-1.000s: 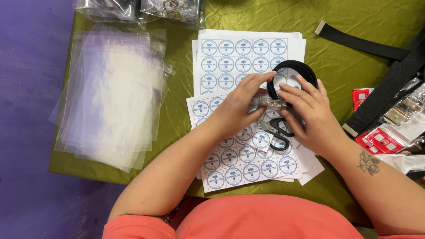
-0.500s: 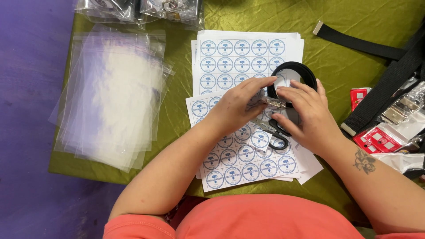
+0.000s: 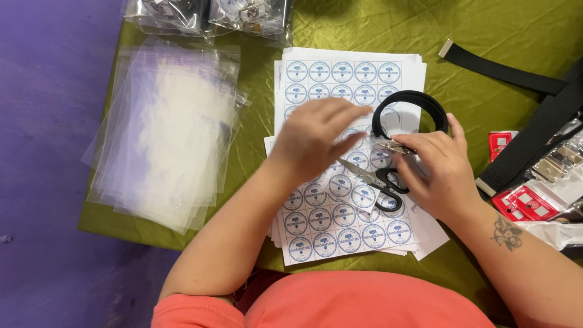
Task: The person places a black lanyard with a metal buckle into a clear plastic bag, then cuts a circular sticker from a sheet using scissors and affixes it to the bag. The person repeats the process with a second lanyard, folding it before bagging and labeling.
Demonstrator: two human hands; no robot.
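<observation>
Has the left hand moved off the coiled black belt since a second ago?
Yes. The left hand has pulled left, away from the coiled black belt, over the sticker sheets.

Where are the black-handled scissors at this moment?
In the head view, the black-handled scissors lie on the sheets of round blue stickers, just below the coiled black belt, between the left hand and the right hand.

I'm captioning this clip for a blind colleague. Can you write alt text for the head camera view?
A person's right hand holds a coiled black belt by its metal buckle over sheets of round stickers, while the blurred left hand hovers beside it. Black-handled scissors lie on the sheets; clear plastic bags are stacked to the left on a green cloth.
</observation>
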